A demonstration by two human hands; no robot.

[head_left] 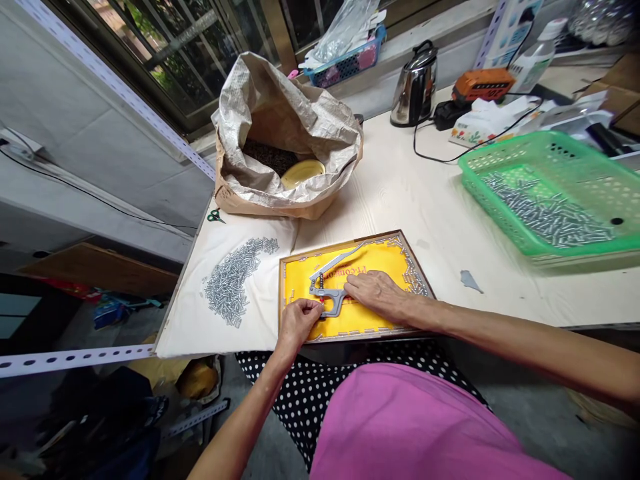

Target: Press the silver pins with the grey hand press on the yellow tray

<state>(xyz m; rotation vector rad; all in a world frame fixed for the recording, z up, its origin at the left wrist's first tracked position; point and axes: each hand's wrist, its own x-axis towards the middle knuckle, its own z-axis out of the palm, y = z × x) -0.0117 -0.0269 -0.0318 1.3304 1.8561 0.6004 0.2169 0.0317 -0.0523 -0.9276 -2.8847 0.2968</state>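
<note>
A shallow wood-framed tray [390,237] with a yellow lining sits at the table's near edge. On it lies a grey metal hand press tool [327,280] with a long lever pointing up and right. My left hand [296,323] is closed in a pinch at the tool's jaw, on something too small to make out. My right hand [376,293] rests flat on the tool's base, fingers together pointing left. Small metal pieces line the tray's edges [417,277].
A heap of small metal pins [233,280] lies on a white cloth left of the tray. Behind it stands an open paper sack [285,133] with a yellow bowl inside. A green basket [555,193] of pins is at right; a kettle [415,83] and clutter stand behind.
</note>
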